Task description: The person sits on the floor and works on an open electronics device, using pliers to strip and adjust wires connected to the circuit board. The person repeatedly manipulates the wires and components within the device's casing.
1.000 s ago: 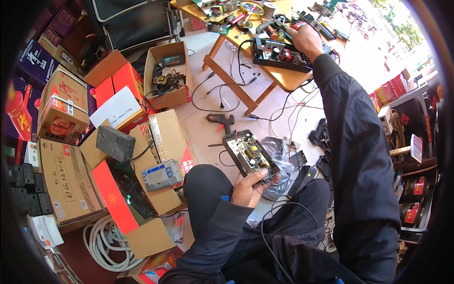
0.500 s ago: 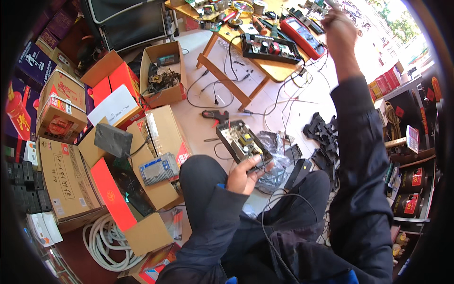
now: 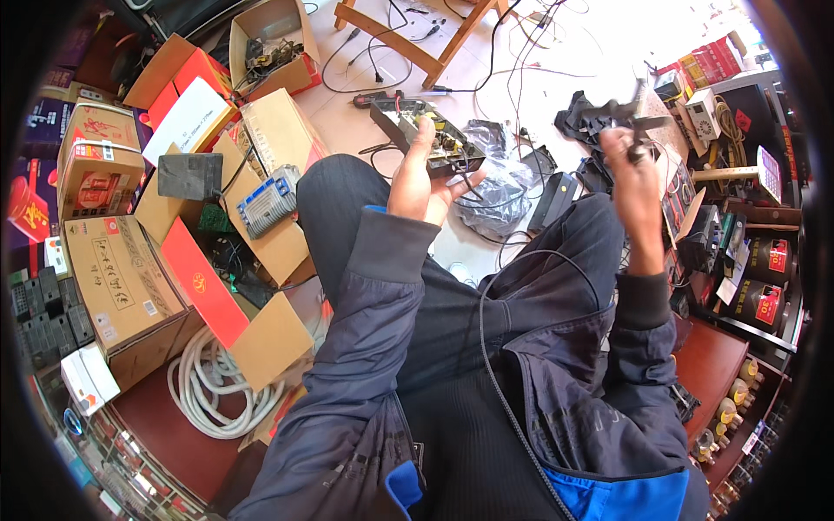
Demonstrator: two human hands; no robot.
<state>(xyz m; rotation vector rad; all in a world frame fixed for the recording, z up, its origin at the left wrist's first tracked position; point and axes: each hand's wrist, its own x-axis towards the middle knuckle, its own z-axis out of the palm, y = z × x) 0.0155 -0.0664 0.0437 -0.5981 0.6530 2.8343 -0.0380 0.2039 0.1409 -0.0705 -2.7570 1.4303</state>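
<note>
My left hand [image 3: 417,184] grips an open black case with a circuit board [image 3: 443,143] inside. The thumb lies on its near side, with the case above my left knee. My right hand [image 3: 636,178] is raised over the right knee, fingers closed round a dark grey tool [image 3: 641,117]. Motion smears this tool, so its kind cannot be made out. Beyond the case a glue gun [image 3: 375,99] with red and black parts lies on the floor, partly covered by the case. Clear crumpled plastic [image 3: 499,187] lies to the right of the case.
Cardboard boxes [image 3: 113,286] crowd the left, with a blue-grey electronic unit [image 3: 269,204] on one flap. Coiled white hose [image 3: 208,391] lies below them. A wooden table leg [image 3: 391,39] and loose cables stand ahead. Shelving with goods [image 3: 764,260] lines the right. A black cable [image 3: 486,347] crosses my lap.
My right hand has come back from the worktable to above my right knee, bringing the grey tool. My left hand still holds the case. The view has tilted down.
</note>
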